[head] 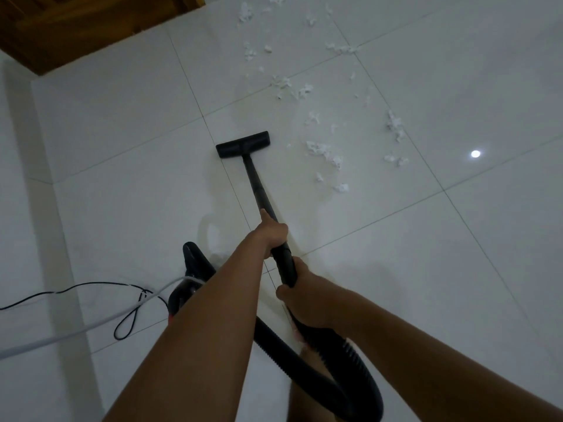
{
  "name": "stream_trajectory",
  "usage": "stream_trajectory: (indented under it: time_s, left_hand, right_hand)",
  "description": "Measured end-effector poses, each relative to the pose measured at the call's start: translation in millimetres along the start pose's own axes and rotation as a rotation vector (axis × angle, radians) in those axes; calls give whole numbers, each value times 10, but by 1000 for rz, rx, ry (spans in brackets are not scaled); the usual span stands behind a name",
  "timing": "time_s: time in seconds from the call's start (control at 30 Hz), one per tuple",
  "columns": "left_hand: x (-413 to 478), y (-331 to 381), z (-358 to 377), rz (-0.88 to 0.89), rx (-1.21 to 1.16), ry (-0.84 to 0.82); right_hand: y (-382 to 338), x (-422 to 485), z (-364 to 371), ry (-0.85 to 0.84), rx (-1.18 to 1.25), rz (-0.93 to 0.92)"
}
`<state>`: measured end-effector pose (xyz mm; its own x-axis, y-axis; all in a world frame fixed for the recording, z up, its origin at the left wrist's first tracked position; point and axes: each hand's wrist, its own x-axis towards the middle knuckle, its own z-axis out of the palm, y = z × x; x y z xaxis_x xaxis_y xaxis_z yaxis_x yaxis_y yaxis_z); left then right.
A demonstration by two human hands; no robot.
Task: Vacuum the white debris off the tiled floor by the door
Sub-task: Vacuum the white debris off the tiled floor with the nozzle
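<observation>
Black wand point(259, 190): slanting down to the tiled floor point(426, 269), its flat head point(242, 144) resting across a grout line.

Left hand point(272, 236): gripping the wand partway up, fingers wrapping round it.

Right hand point(304, 287): gripping the wand's near end, just above where the ribbed hose point(335, 370) is looping away.

White debris point(323, 150): lying in scattered scraps just right of the head, apart from it, and trailing toward the floor's far edge.

Wooden door point(76, 25): standing at the far left corner.

Vacuum body point(195, 269): sitting behind the left forearm, partly hidden.

Thin black cable point(91, 287) and pale cord point(91, 324): running toward the floor's left edge.
</observation>
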<state>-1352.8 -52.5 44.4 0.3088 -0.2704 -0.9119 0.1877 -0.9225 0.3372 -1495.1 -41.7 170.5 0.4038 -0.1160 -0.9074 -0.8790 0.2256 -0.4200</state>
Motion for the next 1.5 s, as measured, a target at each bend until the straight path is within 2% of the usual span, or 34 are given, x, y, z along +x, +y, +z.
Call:
stream_trajectory:
  time_s: [0.37,0.47,0.67,0.83,1.17,1.5]
  left_hand:
    - [-549,-749,264,5,104,-62]
    - [-598,-990,247,9,148,-59]
    - [-518,-1421,2,71,236,-80]
    - [-579,-1747,-184,105,287,-84]
    - [-1028,-2171,-89,98,340,-138]
    - [-1389,-2922,232,105,461,-206]
  right_hand:
    - [560,-484,748,37,127,31]
    - [683,-463,1030,31,235,45]
    - [767,-194,1669,108,155,-15]
    - [787,-219,2147,95,378,14]
    - [982,-649,2604,141,481,46]
    - [1544,-976,3382,177,640,63]
